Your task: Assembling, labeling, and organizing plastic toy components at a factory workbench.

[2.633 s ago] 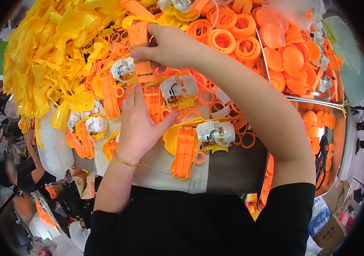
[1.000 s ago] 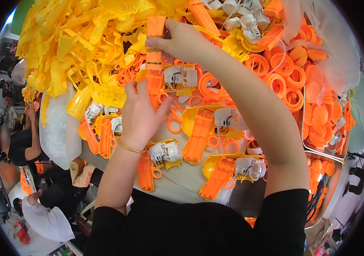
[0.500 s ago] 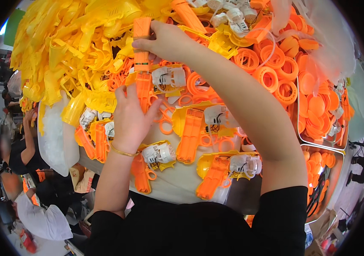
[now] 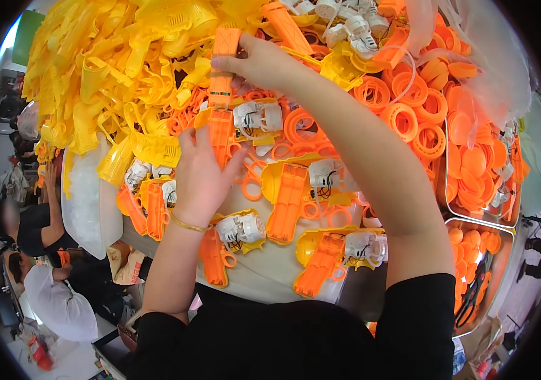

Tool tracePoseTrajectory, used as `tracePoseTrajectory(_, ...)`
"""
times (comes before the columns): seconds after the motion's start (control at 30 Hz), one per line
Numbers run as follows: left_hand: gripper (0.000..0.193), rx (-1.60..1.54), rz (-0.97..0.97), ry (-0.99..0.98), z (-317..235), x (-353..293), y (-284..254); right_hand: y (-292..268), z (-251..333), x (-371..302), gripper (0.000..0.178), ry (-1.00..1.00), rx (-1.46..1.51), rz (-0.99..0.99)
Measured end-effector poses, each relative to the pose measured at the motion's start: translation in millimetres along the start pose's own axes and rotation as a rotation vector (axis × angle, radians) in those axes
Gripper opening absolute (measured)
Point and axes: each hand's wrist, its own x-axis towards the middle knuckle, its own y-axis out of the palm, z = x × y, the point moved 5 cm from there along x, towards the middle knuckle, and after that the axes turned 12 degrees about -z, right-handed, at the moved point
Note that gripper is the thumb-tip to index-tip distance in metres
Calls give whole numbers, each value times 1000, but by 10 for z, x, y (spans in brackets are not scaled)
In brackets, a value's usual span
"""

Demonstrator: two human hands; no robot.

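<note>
My right hand reaches to the upper middle and pinches a long orange plastic piece between thumb and fingers. Its lower end meets the orange handle of a yellow half-shell with a white motor housing beside it. My left hand is closed about that handle from below, the thumb on its right side and the fingers on its left; some fingertips are hidden. Nearby on the table lie similar half-built units with an orange handle, another handle and a smaller one.
A heap of yellow shells rises at the far left. Orange rings pile up at the right, above metal trays of orange discs. Black scissors lie in the nearer tray. Another person is at the left.
The whole view has shifted slightly, so things sit a little farther right. Both hands keep the same grip, with the orange piece still against the handle. A person in white at the left leans differently.
</note>
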Motion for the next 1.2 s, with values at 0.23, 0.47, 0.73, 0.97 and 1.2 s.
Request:
tracePoseTrajectory(0.23, 65, 19, 11, -2, 6, 5, 13, -3, 37, -1, 50, 18, -35, 44)
tracePoseTrajectory(0.47, 66, 9, -4, 10, -28, -3, -7, -3, 66, -27, 54, -27, -88, 22)
tracePoseTrajectory(0.73, 74, -72, -169, 70, 30, -122, -392, -128, 227, -151, 42, -173, -9, -243)
tracePoseTrajectory(0.97, 90, -228, -1, 8, 237, -1377, -638, 342, 498, -1033, 40, 10, 46, 165)
tracePoseTrajectory(1.2, 102, -425, -26, -29, 273, -1519, -409, 812, 228, -1288, 41, 154, -149, 301)
